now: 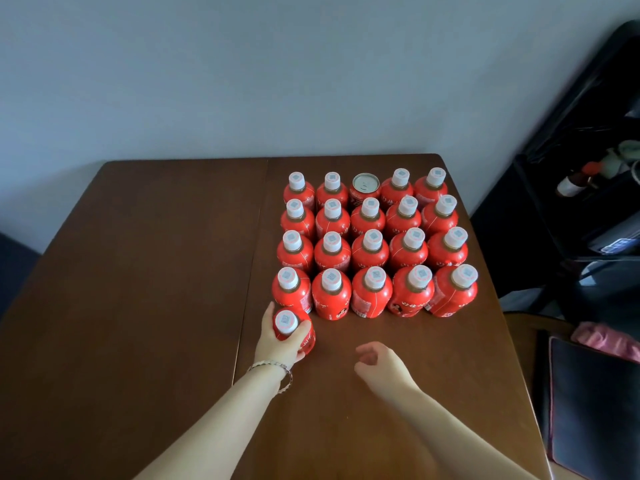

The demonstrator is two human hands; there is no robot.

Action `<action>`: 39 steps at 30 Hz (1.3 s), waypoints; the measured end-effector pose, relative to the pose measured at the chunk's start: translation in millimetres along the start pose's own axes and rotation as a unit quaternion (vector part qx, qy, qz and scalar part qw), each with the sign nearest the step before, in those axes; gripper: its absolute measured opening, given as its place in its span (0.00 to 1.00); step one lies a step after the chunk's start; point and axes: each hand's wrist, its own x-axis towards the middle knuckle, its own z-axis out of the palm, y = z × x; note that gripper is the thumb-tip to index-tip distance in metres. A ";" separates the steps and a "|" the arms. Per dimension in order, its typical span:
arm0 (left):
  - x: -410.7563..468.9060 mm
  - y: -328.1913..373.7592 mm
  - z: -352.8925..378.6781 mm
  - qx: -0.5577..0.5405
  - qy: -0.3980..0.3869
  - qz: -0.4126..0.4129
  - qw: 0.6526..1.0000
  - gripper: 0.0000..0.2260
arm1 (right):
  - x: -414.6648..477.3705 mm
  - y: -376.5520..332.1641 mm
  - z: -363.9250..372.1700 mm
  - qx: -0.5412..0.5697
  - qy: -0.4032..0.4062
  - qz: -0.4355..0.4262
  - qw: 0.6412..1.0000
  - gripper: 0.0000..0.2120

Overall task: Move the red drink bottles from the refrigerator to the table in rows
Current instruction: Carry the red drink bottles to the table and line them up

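Observation:
Several red drink bottles with white caps (372, 247) stand upright in tight rows on the right half of the brown table (156, 271). A red can (365, 190) stands in the back row among them. My left hand (280, 341) grips one more red bottle (294, 329) from the near side, just in front of the leftmost bottle of the nearest row. It is upright, at or just above the tabletop. My right hand (379, 367) hovers low over the table in front of the rows, fingers loosely curled, holding nothing.
A grey wall runs behind the table. A dark shelf unit (588, 188) with small items stands to the right. A dark chair seat (595, 400) with pink cloth (609, 341) sits by the right front corner.

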 end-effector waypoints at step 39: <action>-382.5 -137.7 103.0 0.669 -0.498 0.507 0.215 0.13 | -478.4 218.5 38.1 -0.061 0.295 0.361 0.882 0.20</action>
